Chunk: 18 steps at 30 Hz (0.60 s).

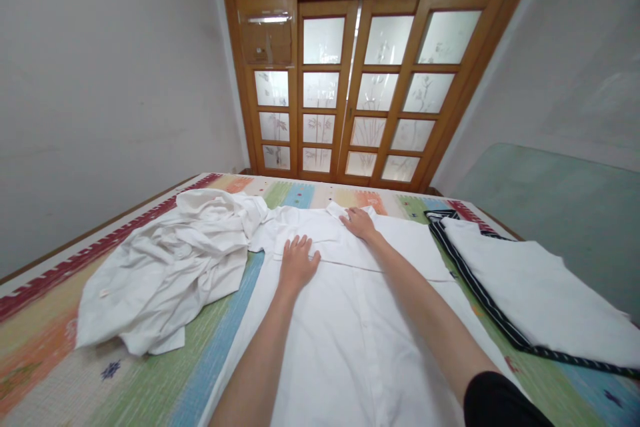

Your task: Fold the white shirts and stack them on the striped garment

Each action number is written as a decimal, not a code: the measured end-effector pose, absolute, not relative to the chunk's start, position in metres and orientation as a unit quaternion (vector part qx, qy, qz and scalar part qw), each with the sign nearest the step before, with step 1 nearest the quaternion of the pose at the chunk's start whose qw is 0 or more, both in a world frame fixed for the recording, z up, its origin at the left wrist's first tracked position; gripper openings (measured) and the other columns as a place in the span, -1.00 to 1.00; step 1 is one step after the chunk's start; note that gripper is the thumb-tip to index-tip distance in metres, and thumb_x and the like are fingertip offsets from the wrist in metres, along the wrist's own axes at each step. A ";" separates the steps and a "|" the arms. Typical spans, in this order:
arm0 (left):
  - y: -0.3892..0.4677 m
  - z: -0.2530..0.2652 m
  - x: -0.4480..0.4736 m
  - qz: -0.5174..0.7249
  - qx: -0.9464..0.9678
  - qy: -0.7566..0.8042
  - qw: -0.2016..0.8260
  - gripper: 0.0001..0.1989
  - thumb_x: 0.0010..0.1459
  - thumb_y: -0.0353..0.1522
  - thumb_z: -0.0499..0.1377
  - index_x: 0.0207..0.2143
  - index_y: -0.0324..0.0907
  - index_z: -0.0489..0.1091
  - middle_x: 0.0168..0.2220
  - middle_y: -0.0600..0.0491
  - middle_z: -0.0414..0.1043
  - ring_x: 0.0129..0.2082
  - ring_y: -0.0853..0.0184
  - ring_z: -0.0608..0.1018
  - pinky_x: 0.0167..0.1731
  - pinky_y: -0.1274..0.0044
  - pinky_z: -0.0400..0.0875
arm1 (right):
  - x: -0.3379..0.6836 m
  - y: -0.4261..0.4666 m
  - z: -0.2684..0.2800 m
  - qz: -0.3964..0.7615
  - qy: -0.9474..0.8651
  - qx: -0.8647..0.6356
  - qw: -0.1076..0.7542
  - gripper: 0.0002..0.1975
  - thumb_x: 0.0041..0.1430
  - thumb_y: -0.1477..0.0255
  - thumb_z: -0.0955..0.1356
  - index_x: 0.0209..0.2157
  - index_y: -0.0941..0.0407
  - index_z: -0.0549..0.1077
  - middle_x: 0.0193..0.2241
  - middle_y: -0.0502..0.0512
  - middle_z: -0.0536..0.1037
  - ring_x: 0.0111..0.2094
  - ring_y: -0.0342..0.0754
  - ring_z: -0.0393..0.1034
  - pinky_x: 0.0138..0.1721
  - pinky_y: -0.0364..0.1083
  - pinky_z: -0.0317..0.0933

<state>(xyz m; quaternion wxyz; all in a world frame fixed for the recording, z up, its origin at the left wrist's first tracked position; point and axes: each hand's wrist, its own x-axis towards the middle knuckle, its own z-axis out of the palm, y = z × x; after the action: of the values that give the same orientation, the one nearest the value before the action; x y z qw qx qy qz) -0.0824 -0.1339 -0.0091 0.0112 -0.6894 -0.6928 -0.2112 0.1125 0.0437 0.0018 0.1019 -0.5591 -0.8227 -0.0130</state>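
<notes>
A white shirt (345,333) lies spread out in front of me, its collar at the far end and its body running toward me. Across its upper part a sleeve appears to be laid flat. My left hand (298,261) rests on the cloth left of the middle, fingers stretched out and pointing away. Near the collar, my right hand (358,221) lies on the fabric with its fingers extended to the left. Both palms face down, so what is under them is hidden.
A crumpled heap of white cloth (170,267) lies to the left. On the right are folded white garments (530,287) over a black striped one (480,293). Everything sits on a striped, multicoloured cover (150,387). Beyond stand wood-framed glass doors (350,87), with walls on both sides.
</notes>
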 end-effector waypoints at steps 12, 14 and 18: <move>-0.136 -0.007 -0.083 -0.201 -0.692 -0.694 0.008 -0.55 0.26 -0.23 0.01 0.15 -0.16 0.31 0.22 -0.08 0.30 0.28 0.16 0.24 0.28 0.23 0.03 | 0.089 -0.013 -0.008 -0.018 -0.817 -0.556 0.155 -0.29 0.34 0.16 0.06 0.35 0.34 -0.08 0.38 0.33 -0.22 0.38 0.22 -0.42 0.31 0.20 -0.30; -0.135 -0.008 -0.085 -0.212 -0.688 -0.694 0.006 -0.55 0.26 -0.25 0.01 0.15 -0.19 0.30 0.21 -0.11 0.31 0.27 0.16 0.26 0.27 0.25 0.04 | 0.085 -0.033 -0.013 0.015 -0.839 -0.523 0.148 -0.31 0.35 0.14 0.04 0.35 0.28 -0.03 0.39 0.30 -0.24 0.38 0.23 -0.41 0.29 0.23 -0.26; -0.131 -0.008 -0.089 -0.271 -0.665 -0.696 -0.006 -0.57 0.22 -0.32 0.02 0.11 -0.24 0.33 0.15 -0.16 0.37 0.21 0.20 0.34 0.24 0.34 0.13 | 0.083 -0.068 -0.017 0.065 -0.871 -0.478 0.095 -0.34 0.36 0.09 0.00 0.34 0.16 0.05 0.38 0.24 -0.13 0.38 0.22 -0.30 0.29 0.26 -0.29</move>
<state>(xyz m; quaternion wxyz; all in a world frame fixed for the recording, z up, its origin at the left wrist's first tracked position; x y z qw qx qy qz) -0.0893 -0.1306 -0.0083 -0.0055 -0.6650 -0.6960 -0.2708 0.0834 -0.0677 -0.0171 0.0948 -0.4782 -0.8707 0.0652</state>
